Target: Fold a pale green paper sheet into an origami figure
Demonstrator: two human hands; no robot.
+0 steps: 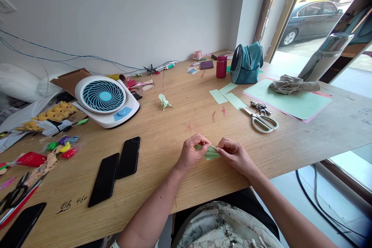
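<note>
Between my two hands, just above the wooden table [162,139], is a small folded piece of light green paper [212,154]. My left hand [194,151] pinches its left end between thumb and fingers. On the other side, my right hand [234,154] pinches its upper right edge. A crease runs along the paper, and part of it is hidden behind my fingers. Farther back stands a folded green paper figure [164,102]. Several light green paper strips [236,101] lie beyond my right hand, beside scissors [263,123] with white handles.
Two black phones [104,180] lie left of my arms, with a white fan [107,100] behind them. Keys [260,107] sit near larger green sheets [302,104] topped by a crumpled cloth [292,85]. A teal bag [247,64] and a red flask [221,66] stand at the back.
</note>
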